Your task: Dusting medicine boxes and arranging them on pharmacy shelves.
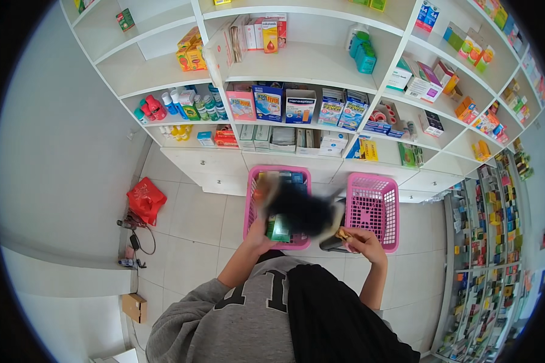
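Observation:
My left hand (258, 233) is over the near left side of a pink plastic basket (246, 222) and grips a green box (279, 230); its upper fingers are hidden. A black thing with pale edges (302, 206), strongly blurred, crosses above this basket and covers part of its contents. Whether it is a cloth or a duster I cannot tell. My right hand (363, 242) pinches a small golden-brown piece (343, 234) at the blurred thing's right end; whether the two are joined is unclear. Beside that hand stands a second pink basket (373, 213), its slotted bottom showing.
White shelving (299, 82) with medicine boxes and bottles rises ahead, above white drawers (218, 181). A red plastic bag (146, 199), a cable (152, 240) and a cardboard box (134, 307) lie on the floor at left. A stocked display case (481, 272) stands at right.

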`<state>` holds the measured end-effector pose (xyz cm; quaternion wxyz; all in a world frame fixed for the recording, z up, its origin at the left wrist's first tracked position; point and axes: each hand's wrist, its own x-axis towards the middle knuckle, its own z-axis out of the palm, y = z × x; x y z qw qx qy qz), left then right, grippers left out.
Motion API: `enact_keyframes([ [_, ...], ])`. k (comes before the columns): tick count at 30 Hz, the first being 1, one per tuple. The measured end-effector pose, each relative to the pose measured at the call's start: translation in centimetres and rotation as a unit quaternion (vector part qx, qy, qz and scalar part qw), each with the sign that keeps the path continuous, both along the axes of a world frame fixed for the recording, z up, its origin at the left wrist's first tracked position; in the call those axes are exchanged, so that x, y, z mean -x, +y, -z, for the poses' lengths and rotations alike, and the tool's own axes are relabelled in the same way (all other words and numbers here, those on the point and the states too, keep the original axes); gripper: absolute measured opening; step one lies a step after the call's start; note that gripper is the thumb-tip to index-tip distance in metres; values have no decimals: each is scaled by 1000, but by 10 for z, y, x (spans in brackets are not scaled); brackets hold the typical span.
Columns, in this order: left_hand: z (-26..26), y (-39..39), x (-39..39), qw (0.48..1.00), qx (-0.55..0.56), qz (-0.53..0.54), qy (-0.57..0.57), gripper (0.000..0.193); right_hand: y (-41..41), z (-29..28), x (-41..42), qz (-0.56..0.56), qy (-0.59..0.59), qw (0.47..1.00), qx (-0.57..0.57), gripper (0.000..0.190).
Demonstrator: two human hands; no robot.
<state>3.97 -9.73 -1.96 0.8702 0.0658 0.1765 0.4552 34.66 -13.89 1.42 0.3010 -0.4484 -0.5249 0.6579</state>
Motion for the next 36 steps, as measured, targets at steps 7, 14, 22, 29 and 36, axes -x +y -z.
enact_keyframes([
  [7,4,6,-9,993,-49,-6,106,54,0,0,-2,61,18,998,5,31],
  [14,29,1,-5,998,-53,-14,-5,49,-4,5,-3,86,34,996,18,32],
  [22,56,32,7,984,-111,91,-109,45,-3,-3,-1,-50,6,999,-16,31],
  [29,1,0,2,999,-29,-19,-18,51,-9,8,-8,-58,0,998,-13,31],
  [36,19,14,4,955,-96,153,-234,59,-11,6,2,-69,-3,996,-55,31],
])
